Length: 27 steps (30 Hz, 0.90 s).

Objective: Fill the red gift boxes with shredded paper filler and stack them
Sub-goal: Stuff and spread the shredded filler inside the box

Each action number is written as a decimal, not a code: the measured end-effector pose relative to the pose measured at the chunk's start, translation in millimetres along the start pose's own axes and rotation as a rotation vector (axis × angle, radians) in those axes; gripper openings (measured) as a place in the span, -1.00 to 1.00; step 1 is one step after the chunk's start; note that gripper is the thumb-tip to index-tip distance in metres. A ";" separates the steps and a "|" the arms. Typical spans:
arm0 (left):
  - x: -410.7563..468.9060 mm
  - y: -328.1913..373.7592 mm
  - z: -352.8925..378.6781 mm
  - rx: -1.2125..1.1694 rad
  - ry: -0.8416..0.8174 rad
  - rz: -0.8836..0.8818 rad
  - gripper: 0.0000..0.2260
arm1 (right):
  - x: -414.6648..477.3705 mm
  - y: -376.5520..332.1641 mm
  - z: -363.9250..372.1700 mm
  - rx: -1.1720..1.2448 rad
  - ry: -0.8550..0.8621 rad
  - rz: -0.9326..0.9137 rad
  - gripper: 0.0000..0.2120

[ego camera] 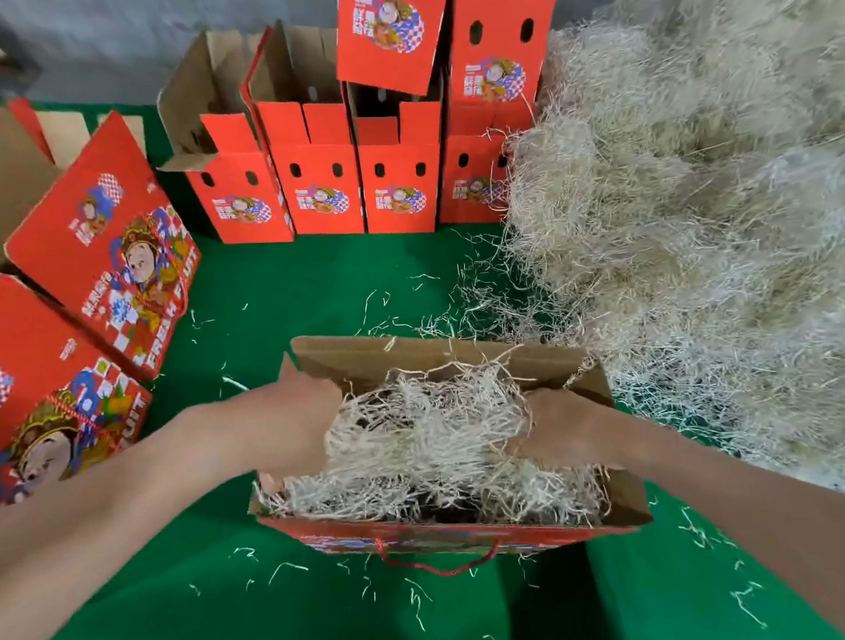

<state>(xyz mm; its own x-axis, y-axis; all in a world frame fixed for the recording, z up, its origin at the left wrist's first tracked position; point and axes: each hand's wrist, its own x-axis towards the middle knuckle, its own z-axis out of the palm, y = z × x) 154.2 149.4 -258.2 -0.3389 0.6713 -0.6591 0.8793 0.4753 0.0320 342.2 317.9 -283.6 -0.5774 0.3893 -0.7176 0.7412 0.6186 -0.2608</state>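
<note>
An open red gift box (462, 535) with a red cord handle sits on the green cloth right in front of me. Pale shredded paper filler (432, 442) lies inside it. My left hand (295, 414) reaches into the box's left side, fingers buried in the filler. My right hand (559, 425) is inside the right side, its fingers hidden among the shreds. A big heap of the same shredded paper (710, 220) rises to the right of the box.
A row of upright open red boxes (320, 195) stands at the back, with more stacked on them (491, 39). Two closed printed boxes (109, 246) lean at the left. Loose shreds dot the green cloth (278, 292).
</note>
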 end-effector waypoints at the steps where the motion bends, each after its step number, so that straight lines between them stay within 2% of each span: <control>1: 0.2 0.7 1.9 0.040 0.003 0.007 -0.78 | -0.7 -0.2 0.4 -0.012 0.007 -0.003 -0.66; 3: 2.3 3.4 3.0 0.067 0.013 0.053 -0.72 | 0.6 -5.0 3.4 0.037 -0.001 -0.043 -0.58; 5: 6.0 8.7 -1.4 -0.002 -0.057 0.132 -0.64 | 7.2 -15.0 6.8 0.252 -0.077 -0.072 -0.55; 6: 9.9 12.0 -3.6 -0.065 -0.109 0.150 -0.61 | 10.8 -21.9 8.2 0.345 -0.117 -0.093 -0.59; 8: 27.8 21.6 -0.3 -0.162 -0.148 0.150 -0.66 | 29.2 -31.3 11.4 0.379 -0.125 -0.111 -0.66; 11: 57.7 36.2 18.9 -0.093 -0.181 0.107 -0.87 | 57.7 -31.0 20.8 0.191 -0.116 -0.069 -0.68; 13: 68.5 41.4 29.8 -0.026 -0.330 0.088 -0.77 | 67.8 -26.6 25.3 -0.012 -0.147 -0.068 -0.70; 15: 73.6 41.2 30.2 0.009 -0.387 0.077 -0.66 | 69.8 -22.3 26.0 -0.147 -0.152 -0.075 -0.71; 18: 65.5 34.5 21.2 -0.083 -0.285 0.154 -0.40 | 54.7 -21.0 16.7 -0.320 -0.132 -0.106 -0.80; 19: 60.7 30.7 18.2 -0.102 -0.235 0.191 -0.36 | 46.6 -19.2 11.3 -0.357 -0.111 -0.140 -0.79; 21: 50.2 23.6 13.0 -0.118 -0.129 0.229 -0.41 | 23.0 -21.6 -3.5 -0.310 -0.072 -0.212 -0.67; 22: 46.0 20.8 11.1 -0.136 -0.069 0.223 -0.46 | 12.2 -25.7 -9.4 -0.252 -0.010 -0.260 -0.64; 23: 44.9 18.3 10.4 -0.154 -0.013 0.215 -0.53 | 4.7 -31.8 -14.0 -0.178 0.120 -0.331 -0.68; 25: 47.3 15.7 12.0 -0.198 0.063 0.211 -0.62 | -7.0 -49.9 -20.8 -0.038 0.510 -0.513 -0.92; 26: 49.3 15.8 13.2 -0.215 0.078 0.226 -0.63 | -7.8 -59.8 -23.7 -0.054 0.697 -0.591 -0.88; 27: 51.4 16.6 14.6 -0.215 0.082 0.243 -0.64 | -3.7 -68.3 -25.3 -0.115 0.810 -0.632 -0.69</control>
<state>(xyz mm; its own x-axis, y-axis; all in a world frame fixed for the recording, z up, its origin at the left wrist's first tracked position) 156.2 183.5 -302.5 -0.1612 0.8191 -0.5505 0.8498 0.3989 0.3446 285.0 291.5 -246.8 -0.9387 0.2874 0.1901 0.2102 0.9148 -0.3450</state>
